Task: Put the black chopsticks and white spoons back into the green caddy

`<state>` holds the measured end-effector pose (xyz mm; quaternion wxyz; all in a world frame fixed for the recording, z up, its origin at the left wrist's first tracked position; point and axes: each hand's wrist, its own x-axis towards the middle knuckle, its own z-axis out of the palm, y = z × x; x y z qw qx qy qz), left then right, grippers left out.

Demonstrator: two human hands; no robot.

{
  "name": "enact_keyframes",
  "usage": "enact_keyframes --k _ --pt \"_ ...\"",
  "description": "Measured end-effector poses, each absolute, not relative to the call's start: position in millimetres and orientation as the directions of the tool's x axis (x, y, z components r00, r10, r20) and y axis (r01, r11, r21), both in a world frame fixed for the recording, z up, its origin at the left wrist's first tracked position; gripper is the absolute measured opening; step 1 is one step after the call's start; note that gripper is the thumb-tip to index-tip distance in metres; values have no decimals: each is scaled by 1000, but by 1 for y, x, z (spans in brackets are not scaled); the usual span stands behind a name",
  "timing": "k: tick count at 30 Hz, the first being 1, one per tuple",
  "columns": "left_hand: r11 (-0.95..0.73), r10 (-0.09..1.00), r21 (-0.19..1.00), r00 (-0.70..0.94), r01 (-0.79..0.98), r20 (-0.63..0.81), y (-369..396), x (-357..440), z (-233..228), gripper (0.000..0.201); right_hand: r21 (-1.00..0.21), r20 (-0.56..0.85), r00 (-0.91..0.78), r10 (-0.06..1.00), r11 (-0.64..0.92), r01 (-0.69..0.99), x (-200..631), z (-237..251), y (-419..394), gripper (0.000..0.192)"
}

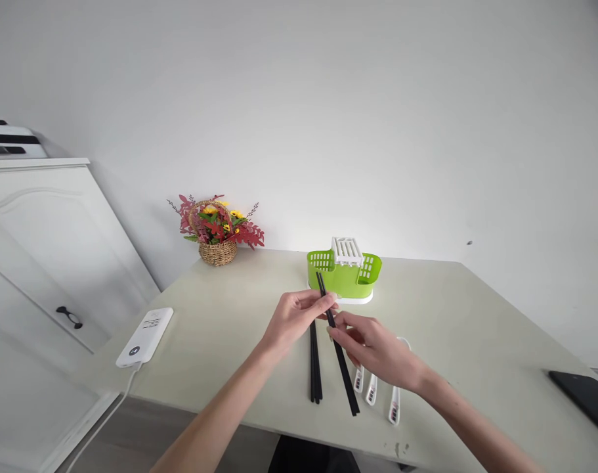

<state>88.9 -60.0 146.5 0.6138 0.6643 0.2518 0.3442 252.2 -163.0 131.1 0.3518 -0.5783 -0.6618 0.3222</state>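
A pair of black chopsticks (339, 351) is held above the table (476, 328), just in front of the green cutlery holder (344, 272). The pair is pinched near its upper end by the fingers of the left hand (299, 315), which are closed on it. It is also touched lower down by the fingertips of the right hand (372, 348), which are curled against it; whether that hand truly grips the pair cannot be told. The chopsticks are tilted, the top ends pointing at the holder's front wall and the lower ends slanting away from the holder, toward the near edge of the table.

A second pair of black chopsticks (315, 368) is laid flat on the table in front of the holder, beneath the left hand and just left of the held pair. Three white spoons (372, 389) are laid side by side in front of the holder and slightly to its right, partly hidden under the right hand.

A white slotted insert (346, 250) is seated in the middle of the holder. To the left of the holder, a small basket of flowers (218, 230) is set against the wall. Further left and nearer, a white power bank (146, 336) with a cable is placed at the table's edge. Far to the right of the holder, a dark flat device (587, 394) is seen at the table's corner.
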Motion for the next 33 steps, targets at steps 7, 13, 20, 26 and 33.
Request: enact_keyframes --k 7,13,20,26,33 --pt "44 881 977 469 -207 60 -20 88 153 48 -829 -83 -187 979 36 558 272 110 -194 43" --pt "-61 962 948 236 -313 140 15 86 176 50 -857 -73 -110 991 -6 515 292 84 -214 49" --pt "-495 859 832 7 -250 512 85 115 219 51 -886 -103 233 967 -196 420 353 25 -236 53" --pt "-532 806 841 245 -101 539 136 180 202 55 -916 -145 486 862 -302 264 373 -19 -249 57" --pt "-483 805 875 410 30 430 158 223 161 57 -899 -151 530 835 -338 277 363 -25 -246 55"
